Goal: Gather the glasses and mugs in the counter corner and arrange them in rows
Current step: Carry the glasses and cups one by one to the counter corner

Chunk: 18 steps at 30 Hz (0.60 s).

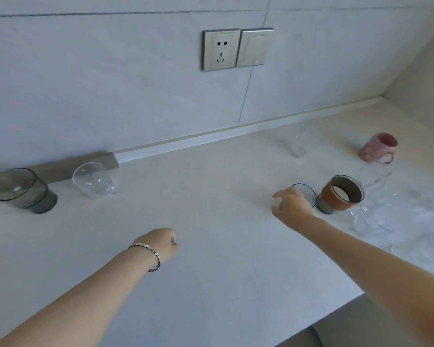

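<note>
Right hand (292, 205) wraps small dark-rimmed glass (305, 195), touching orange-sleeved cup (341, 194). Left hand (161, 242) curled closed, empty. One pink mug (377, 147) near corner. Far left: one smoky glass (23, 190), one clear glass (94, 180). Blurry clear glasses at right, count uncertain.

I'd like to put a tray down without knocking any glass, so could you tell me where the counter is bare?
The widest bare stretch lies mid-counter, between the clear tumbler at the far left and the right hand, reaching back to the wall trim. The left hand rests at its near side. The right end is crowded: orange-banded cup, pink mug and several clear glasses.
</note>
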{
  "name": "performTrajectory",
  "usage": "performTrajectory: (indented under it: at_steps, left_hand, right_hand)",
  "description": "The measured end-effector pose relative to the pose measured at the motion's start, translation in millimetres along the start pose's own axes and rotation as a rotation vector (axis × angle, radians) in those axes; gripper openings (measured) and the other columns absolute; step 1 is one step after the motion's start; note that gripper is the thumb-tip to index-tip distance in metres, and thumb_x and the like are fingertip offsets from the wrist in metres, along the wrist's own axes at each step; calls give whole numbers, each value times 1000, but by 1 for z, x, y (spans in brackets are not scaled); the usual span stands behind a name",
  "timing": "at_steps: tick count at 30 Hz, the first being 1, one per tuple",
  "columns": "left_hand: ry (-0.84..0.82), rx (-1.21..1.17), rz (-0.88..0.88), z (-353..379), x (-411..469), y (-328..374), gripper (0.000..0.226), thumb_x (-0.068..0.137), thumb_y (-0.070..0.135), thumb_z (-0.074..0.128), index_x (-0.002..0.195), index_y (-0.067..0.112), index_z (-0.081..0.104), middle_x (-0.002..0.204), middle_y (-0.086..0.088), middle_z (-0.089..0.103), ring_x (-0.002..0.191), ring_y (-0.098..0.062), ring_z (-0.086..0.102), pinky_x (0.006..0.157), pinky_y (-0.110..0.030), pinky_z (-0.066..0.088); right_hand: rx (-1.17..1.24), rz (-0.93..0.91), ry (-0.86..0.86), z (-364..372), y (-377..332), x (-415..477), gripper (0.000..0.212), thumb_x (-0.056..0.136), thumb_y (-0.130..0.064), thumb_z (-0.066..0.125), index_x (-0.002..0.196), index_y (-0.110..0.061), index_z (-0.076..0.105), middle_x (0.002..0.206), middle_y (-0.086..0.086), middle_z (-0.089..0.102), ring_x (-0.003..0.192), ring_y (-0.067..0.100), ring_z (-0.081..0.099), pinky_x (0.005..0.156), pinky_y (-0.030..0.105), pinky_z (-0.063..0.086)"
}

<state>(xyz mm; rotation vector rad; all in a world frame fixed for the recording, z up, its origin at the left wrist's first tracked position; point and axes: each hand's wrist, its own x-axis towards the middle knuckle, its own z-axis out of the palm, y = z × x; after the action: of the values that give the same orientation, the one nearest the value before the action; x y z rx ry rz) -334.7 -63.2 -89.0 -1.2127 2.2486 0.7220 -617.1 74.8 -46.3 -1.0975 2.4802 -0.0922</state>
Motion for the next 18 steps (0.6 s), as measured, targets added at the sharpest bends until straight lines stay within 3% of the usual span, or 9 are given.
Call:
performTrajectory:
  at_steps: [4, 7, 10, 13, 18]
  left_hand:
    - [-2, 28, 7, 8, 13, 44, 11, 90, 23, 40, 83, 27, 48, 95, 7, 54, 89, -17, 53, 90, -31, 48]
    - [-20, 49, -10, 9, 18, 56, 12, 91, 23, 40, 83, 28, 48, 96, 7, 54, 97, -18, 57, 91, -32, 47]
    - [-35, 45, -39, 7, 18, 55, 11, 91, 23, 39, 86, 27, 48, 98, 7, 53, 106, -19, 60, 91, -31, 47]
    - [-36, 33, -75, 7, 16, 43, 11, 92, 23, 40, 87, 26, 49, 100, 6, 56, 107, -19, 60, 92, -31, 47]
    - [-24, -24, -151, 7, 2, 11, 24, 91, 21, 40, 70, 31, 42, 95, 7, 53, 93, -17, 55, 91, -30, 47]
  right_hand:
    - [-100, 50, 66, -27, 49, 27, 75, 81, -45, 65, 144, -22, 31, 149, 8, 27, 138, 30, 26, 112, 42, 27]
    - [-65, 111, -75, -27, 65, 42, 92, 73, -55, 69, 146, -24, 23, 145, 10, 32, 133, 33, 36, 106, 44, 36]
    - [-18, 131, -152, -18, 68, 47, 90, 72, -44, 71, 144, -23, 22, 137, 10, 38, 121, 34, 50, 90, 41, 49]
    - [-24, 125, -111, -11, 66, 47, 85, 74, -31, 69, 143, -18, 21, 132, 14, 38, 114, 37, 52, 82, 39, 49]
    - [-57, 1, -104, -8, 37, 39, 81, 74, -33, 68, 142, -25, 24, 130, 11, 41, 111, 35, 55, 77, 34, 46]
